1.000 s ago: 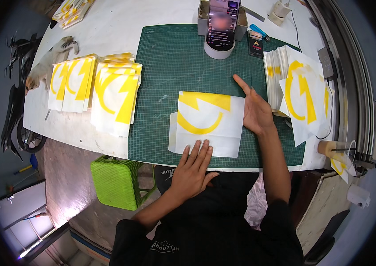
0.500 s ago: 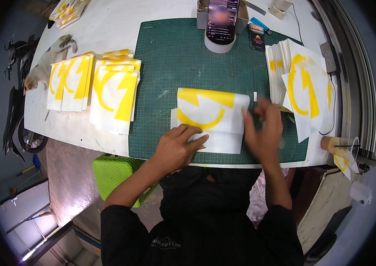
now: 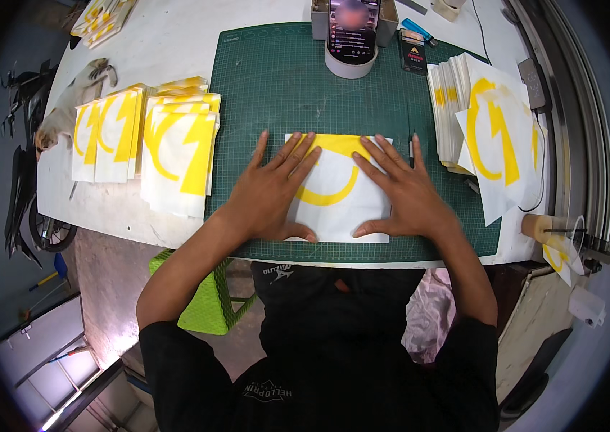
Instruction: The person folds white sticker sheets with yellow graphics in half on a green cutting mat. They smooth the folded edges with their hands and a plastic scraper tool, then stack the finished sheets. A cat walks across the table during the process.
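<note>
A folded white sheet with a yellow printed curve (image 3: pixel 333 216) lies flat near the front of the green cutting mat (image 3: pixel 283 86). My left hand (image 3: pixel 270 194) is spread over its left side, palm down. Over its right side rests my right hand (image 3: pixel 409 196), also flat with fingers fanned out. Both thumbs point inward near the sheet's lower edge, and the fingertips reach toward its upper edge. Neither hand grasps anything. The hands hide parts of the print and the sheet's side edges.
Stacks of yellow-printed sheets (image 3: pixel 179 158) stand left of the mat, beside a cat (image 3: pixel 74 104). At right are an upright stack (image 3: pixel 446 119) and loose printed sheets (image 3: pixel 490 155). A phone (image 3: pixel 354 43) on a stand, a small box (image 3: pixel 413 57) and a drink cup (image 3: pixel 537 227) surround the mat.
The right hand has come down flat onto the sheet's right side. My left hand has opened and slid up the left side. The sheet's raised upper fold now lies flatter.
</note>
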Available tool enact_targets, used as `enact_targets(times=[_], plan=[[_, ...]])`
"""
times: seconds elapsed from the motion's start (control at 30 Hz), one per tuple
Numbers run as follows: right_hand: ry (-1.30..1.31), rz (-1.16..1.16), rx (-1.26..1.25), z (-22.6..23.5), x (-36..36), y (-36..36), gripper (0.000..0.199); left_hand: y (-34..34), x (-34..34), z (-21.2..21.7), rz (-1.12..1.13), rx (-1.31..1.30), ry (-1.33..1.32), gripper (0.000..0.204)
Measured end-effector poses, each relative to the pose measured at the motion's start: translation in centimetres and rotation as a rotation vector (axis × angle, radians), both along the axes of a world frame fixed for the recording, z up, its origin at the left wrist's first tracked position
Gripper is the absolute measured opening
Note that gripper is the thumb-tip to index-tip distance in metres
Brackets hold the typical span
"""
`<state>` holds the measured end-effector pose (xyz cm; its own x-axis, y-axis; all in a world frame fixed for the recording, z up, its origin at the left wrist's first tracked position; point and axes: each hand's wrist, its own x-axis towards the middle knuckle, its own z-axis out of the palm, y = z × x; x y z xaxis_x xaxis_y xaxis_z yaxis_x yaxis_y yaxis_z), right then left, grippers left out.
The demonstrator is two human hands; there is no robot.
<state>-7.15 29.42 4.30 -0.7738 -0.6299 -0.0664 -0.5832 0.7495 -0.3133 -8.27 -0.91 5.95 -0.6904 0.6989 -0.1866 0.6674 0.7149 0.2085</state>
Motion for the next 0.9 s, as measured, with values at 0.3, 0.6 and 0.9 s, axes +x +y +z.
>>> enact_targets(times=[0.3,0.6,0.9], plan=[[0.014,-0.018,-0.159,-0.6,0.4,-6.6,0.106,0.4,-0.2,0.0,0.017,-0.018,-0.043,0.146],[0.111,-0.28,-0.023,-0.8,1.1,0.5,0.083,0.0,-0.1,0.0,0.077,0.025,-0.075,0.15],[0.004,-0.075,-0.201,0.3,4.4,-2.4,0.077,-0.4,0.5,-0.5,0.059,0.212,0.104,0.135]])
